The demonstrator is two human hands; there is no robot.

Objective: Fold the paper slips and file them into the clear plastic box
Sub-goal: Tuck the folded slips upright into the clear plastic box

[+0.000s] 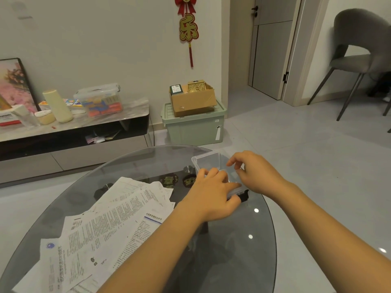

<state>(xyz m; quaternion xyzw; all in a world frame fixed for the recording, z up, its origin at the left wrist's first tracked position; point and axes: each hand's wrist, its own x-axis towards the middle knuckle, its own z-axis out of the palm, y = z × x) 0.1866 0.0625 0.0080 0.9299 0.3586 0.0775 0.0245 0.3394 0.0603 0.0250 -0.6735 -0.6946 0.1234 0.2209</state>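
Note:
A small clear plastic box [208,159] sits near the far right edge of the round glass table [243,240]. My left hand [211,191] lies over its near left side, fingers curled round the box's front edge beside a black latch [243,195]. My right hand [254,172] is at the box's right side, thumb and fingers pinching its rim. Several unfolded printed paper slips [110,218] lie fanned in a loose pile on the table's left half. The inside of the box is partly hidden by my hands.
Beyond the table stands a low TV cabinet [74,132] with a lidded container and bottles. A green storage bin [194,127] with a cardboard box on top stands by the wall. A grey chair [359,60] is at the far right.

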